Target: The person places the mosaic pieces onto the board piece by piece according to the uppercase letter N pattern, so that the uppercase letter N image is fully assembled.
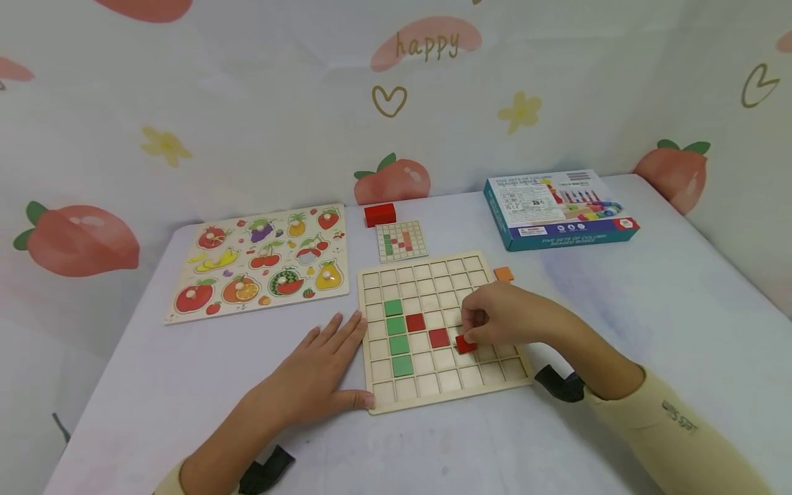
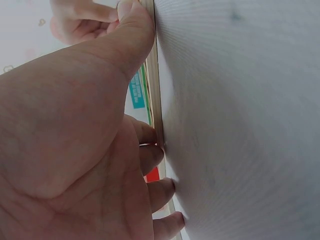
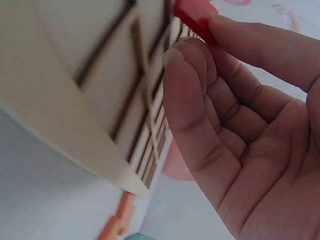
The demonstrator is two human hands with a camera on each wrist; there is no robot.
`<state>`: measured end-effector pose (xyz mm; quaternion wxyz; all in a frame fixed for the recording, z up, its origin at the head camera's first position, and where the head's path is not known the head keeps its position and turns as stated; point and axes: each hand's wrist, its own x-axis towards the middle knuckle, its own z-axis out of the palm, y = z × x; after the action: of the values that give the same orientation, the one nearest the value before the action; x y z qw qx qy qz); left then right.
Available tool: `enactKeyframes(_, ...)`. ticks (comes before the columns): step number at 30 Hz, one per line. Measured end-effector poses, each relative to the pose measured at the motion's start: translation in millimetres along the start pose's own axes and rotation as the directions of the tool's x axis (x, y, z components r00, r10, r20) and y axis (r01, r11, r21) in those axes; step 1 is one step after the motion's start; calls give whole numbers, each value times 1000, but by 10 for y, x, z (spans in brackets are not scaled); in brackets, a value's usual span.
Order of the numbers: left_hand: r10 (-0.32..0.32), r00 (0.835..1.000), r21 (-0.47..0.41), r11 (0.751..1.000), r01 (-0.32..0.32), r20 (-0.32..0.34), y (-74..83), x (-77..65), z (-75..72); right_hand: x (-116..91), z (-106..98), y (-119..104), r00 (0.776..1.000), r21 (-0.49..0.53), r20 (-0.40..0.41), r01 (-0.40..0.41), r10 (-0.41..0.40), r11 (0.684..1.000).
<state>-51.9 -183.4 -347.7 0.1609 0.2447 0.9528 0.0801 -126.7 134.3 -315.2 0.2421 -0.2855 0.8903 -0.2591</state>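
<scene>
A wooden grid board [image 1: 454,394] lies flat on the table. My left hand [image 1: 315,378] rests beside its left edge, fingers extended and the thumb touching the lower left corner. Between thumb and fingers, my right hand [image 1: 510,316] pinches a red square tile [image 3: 196,19] over the board's right half. That tile looks tilted; whether it touches the board I cannot tell. Further left on the grid sit two red tiles, an upper one [image 1: 415,322] and a lower one [image 1: 439,337]. A column of several green tiles [image 1: 399,344] stands left of them.
Behind the board lies a small pattern card [image 1: 405,242], with a red block [image 1: 379,215] at its back. An orange tile [image 1: 504,273] is near the board's upper right corner. A fruit puzzle board [image 1: 260,265] lies left, a blue-sided box [image 1: 559,210] back right.
</scene>
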Motion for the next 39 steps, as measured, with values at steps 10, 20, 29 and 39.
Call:
enactKeyframes(10,-2,1000,-2,1000,2,-4,17,1,-11,-2,48,8,1000,6,9,20,-20,1000)
enactKeyframes(20,5,1000,-11,1000,-5,-16,14,-9,-5,33,93,-6,999,-22,41,-5,6,1000)
enactKeyframes(29,2,1000,-7,1000,-2,-18,11,-11,1,39,52,14,999,39,36,-4,2,999)
enactKeyframes(39,2,1000,-2,1000,-2,-12,8,-4,11,-136,-355,212,992,19,-117,-40,42,999)
